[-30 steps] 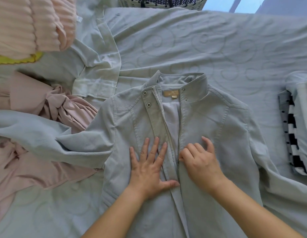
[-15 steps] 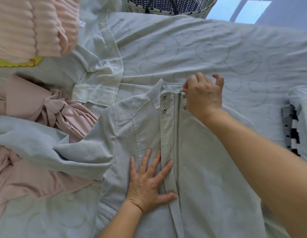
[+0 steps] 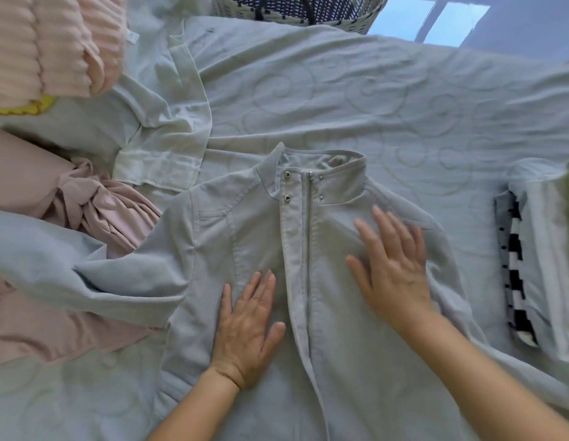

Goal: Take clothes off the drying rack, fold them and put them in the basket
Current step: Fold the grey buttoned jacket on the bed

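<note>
Jacket [image 3: 245,243], pale grey and closed down the front, lies flat and face up in the middle of the frame on a quilted bedspread [image 3: 340,90], its collar toward the top. Both hands rest flat on its chest with straight fingers, gripping nothing: the left hand [image 3: 248,323] just left of the zip, the right hand [image 3: 392,265], fingers spread and slightly blurred, to the right of it. The woven basket [image 3: 340,17] sits at the top edge beyond the bedspread, crumpled pink clothes [image 3: 111,218] lie at the left, and a folded black-and-white striped garment [image 3: 515,281] lies at the right.
</note>
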`<state>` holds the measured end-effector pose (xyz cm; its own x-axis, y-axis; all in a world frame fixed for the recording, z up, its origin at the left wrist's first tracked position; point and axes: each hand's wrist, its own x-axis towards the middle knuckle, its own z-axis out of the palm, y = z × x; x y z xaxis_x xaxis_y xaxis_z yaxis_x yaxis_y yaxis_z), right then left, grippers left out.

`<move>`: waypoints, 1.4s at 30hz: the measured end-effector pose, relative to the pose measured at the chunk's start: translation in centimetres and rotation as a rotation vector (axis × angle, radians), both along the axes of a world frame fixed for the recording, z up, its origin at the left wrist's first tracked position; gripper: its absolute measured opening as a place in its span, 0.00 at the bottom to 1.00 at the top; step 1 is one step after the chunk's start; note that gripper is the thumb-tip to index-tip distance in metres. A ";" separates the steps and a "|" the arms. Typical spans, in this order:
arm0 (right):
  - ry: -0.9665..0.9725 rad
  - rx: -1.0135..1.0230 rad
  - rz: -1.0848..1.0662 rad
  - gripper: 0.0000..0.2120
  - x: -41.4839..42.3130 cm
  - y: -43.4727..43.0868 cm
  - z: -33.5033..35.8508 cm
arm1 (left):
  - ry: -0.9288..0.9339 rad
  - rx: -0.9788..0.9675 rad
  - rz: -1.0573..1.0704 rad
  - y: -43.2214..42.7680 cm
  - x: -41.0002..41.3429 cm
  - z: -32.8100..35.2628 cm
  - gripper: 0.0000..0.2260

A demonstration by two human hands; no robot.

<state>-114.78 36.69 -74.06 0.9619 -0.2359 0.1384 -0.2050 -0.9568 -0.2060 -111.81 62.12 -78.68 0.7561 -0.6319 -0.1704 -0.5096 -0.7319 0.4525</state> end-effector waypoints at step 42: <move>0.352 0.171 0.278 0.28 11.1 27.3 3.9 | 0.265 -0.184 1.047 34.9 25.2 8.2 0.36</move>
<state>-103.66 63.94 -70.19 0.9732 0.0461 -0.2254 -0.0315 -0.9438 -0.3289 -86.62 97.01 -70.50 0.8865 0.2702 -0.3755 0.4551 -0.6557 0.6025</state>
